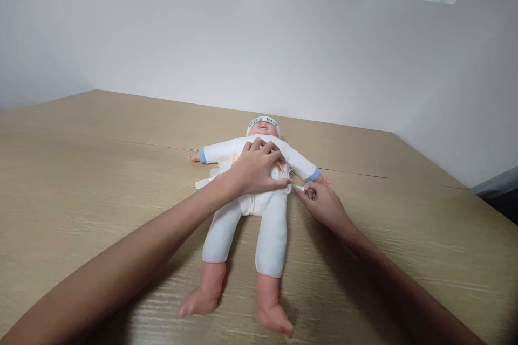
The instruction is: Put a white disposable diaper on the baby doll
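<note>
Baby doll: one baby doll lies on its back, feet toward you, white cloth body, arms out, two blue cuffs, two bare pink feet.
Headband: one, white with blue lettering.
Diaper: one, white, around the doll's hips, pale yellow line at the crotch; one frilled side flap sticks out near your left forearm.
Left grip: your left hand lies spread over the doll's belly, thumb at the diaper's edge.
Right grip: your right hand pinches one white diaper tab beside the hip.
Counter: one, wood-grained, beneath the doll.
</note>
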Tool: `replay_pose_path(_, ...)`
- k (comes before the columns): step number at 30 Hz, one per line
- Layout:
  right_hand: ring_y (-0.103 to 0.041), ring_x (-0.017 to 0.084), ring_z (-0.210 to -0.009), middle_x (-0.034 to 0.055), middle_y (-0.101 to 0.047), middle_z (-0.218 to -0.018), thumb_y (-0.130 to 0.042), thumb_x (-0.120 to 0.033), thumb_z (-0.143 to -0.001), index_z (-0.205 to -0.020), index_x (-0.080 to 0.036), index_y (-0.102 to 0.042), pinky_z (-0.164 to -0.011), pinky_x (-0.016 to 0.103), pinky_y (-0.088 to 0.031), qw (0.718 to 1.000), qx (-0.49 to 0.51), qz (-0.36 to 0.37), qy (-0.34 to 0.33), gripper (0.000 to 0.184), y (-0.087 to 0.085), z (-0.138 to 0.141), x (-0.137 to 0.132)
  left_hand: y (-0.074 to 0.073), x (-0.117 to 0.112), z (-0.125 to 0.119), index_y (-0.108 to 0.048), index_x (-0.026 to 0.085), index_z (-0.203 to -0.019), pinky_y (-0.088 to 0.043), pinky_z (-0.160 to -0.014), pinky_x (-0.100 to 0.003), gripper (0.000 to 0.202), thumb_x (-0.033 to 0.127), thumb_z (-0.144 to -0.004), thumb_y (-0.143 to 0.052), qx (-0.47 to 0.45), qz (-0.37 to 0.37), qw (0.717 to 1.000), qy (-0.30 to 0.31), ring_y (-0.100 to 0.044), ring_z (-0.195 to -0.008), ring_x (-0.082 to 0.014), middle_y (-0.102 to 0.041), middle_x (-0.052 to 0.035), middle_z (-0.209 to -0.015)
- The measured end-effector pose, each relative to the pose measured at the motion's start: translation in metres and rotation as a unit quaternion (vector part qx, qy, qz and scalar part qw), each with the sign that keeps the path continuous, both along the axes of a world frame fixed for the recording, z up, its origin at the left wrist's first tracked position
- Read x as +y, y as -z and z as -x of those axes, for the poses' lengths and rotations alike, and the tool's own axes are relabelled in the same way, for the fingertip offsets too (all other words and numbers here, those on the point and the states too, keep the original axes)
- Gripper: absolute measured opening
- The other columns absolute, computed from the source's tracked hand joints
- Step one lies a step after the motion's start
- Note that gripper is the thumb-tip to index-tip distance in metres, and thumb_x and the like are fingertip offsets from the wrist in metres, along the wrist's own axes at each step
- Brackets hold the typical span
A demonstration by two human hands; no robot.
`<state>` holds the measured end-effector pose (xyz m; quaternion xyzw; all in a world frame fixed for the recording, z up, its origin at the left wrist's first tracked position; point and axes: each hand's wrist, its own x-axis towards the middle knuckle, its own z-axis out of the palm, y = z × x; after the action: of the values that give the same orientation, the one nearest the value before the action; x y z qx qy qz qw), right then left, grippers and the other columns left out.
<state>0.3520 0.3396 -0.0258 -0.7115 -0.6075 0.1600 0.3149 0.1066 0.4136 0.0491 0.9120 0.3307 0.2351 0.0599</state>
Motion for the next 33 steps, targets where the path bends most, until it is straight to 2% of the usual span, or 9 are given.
replay_pose_path(6,-0.047,0.020,-0.066,-0.0033,-0.044,-0.063,-0.055,-0.071,-0.092,-0.068,-0.028,-0.048,-0.064,0.033,-0.039,0.994,0.092,-0.015,-0.060,0.050,-0.022,-0.006,-0.003,-0.002,-0.003,-0.001,-0.076,0.028,-0.127,-0.045,-0.108,-0.059,0.056,0.066,-0.086,-0.079,0.009,0.012,0.999,-0.035,-0.053,-0.129,-0.0441,-0.070,-0.0120,-0.138)
replay_pose_path(9,-0.041,0.017,-0.061,-0.0046,-0.041,-0.062,-0.054,-0.067,-0.095,-0.067,-0.028,-0.043,-0.061,0.032,-0.037,0.989,0.127,-0.011,-0.071,0.049,-0.037,0.001,0.003,-0.001,-0.003,-0.001,-0.076,0.027,-0.128,-0.045,-0.108,-0.059,0.056,0.063,-0.085,-0.081,0.007,0.018,0.999,-0.035,-0.053,-0.127,-0.0430,-0.071,-0.0112,-0.136)
replay_pose_path(16,-0.051,0.017,-0.067,-0.0038,-0.054,-0.066,-0.062,-0.053,-0.093,-0.070,-0.026,-0.049,-0.066,0.031,-0.042,0.982,0.151,-0.007,-0.115,0.038,-0.056,0.049,0.040,0.001,-0.001,-0.002,-0.075,0.028,-0.123,-0.047,-0.104,-0.058,0.050,0.056,-0.082,-0.082,-0.010,0.013,0.999,-0.031,-0.054,-0.124,-0.0419,-0.072,-0.0090,-0.133)
replay_pose_path(19,-0.055,0.018,-0.071,-0.0038,-0.058,-0.071,-0.065,-0.054,-0.093,-0.077,-0.026,-0.054,-0.068,0.031,-0.046,0.980,0.158,-0.023,-0.119,0.034,-0.052,0.060,0.041,0.001,-0.002,-0.002,-0.075,0.026,-0.122,-0.047,-0.103,-0.059,0.049,0.051,-0.081,-0.082,0.000,0.013,0.999,-0.033,-0.054,-0.123,-0.0418,-0.071,-0.0101,-0.133)
replay_pose_path(22,-0.063,0.020,-0.077,-0.0012,-0.065,-0.083,-0.065,-0.058,-0.097,-0.096,-0.026,-0.061,-0.072,0.033,-0.054,0.976,0.176,-0.065,-0.111,0.033,-0.042,0.063,0.026,0.001,-0.001,-0.001,-0.074,0.024,-0.122,-0.047,-0.105,-0.060,0.050,0.051,-0.081,-0.082,0.004,0.021,0.999,-0.026,-0.053,-0.123,-0.0419,-0.071,-0.0110,-0.133)
replay_pose_path(25,-0.072,0.026,-0.103,0.0094,-0.076,-0.113,-0.062,-0.054,-0.105,-0.119,-0.024,-0.068,-0.093,0.041,-0.061,0.969,0.138,-0.169,-0.115,0.033,-0.030,0.063,0.004,0.001,0.002,0.002,-0.072,0.025,-0.128,-0.047,-0.106,-0.061,0.057,0.056,-0.082,-0.082,0.004,0.045,0.999,-0.011,-0.053,-0.126,-0.0429,-0.070,-0.0114,-0.137)
replay_pose_path(27,-0.067,0.029,-0.132,0.0140,-0.073,-0.141,-0.053,-0.046,-0.112,-0.138,-0.025,-0.068,-0.117,0.049,-0.054,0.959,0.071,-0.228,-0.152,0.036,-0.023,0.063,-0.008,-0.001,0.005,0.008,-0.069,0.026,-0.137,-0.047,-0.107,-0.063,0.066,0.059,-0.082,-0.084,-0.001,0.075,0.997,0.008,-0.052,-0.129,-0.0443,-0.069,-0.0121,-0.143)
replay_pose_path(29,-0.055,0.030,-0.153,0.0138,-0.064,-0.160,-0.046,-0.040,-0.116,-0.155,-0.025,-0.061,-0.131,0.055,-0.041,0.948,0.005,-0.245,-0.203,0.045,-0.018,0.062,-0.014,-0.003,0.007,0.017,-0.064,0.028,-0.145,-0.046,-0.113,-0.065,0.071,0.059,-0.085,-0.083,-0.031,0.113,0.992,0.047,-0.052,-0.135,-0.0441,-0.068,-0.0120,-0.149)
replay_pose_path(33,-0.047,0.031,-0.161,0.0129,-0.054,-0.172,-0.040,-0.040,-0.117,-0.172,-0.024,-0.046,-0.135,0.058,-0.037,0.939,-0.066,-0.236,-0.240,0.057,-0.012,0.058,-0.013,0.003,0.008,0.047,-0.059,0.029,-0.153,-0.048,-0.123,-0.051,0.052,0.055,-0.108,-0.061,-0.188,0.225,0.949,0.116,-0.059,-0.145,-0.0323,-0.065,-0.0099,-0.158)
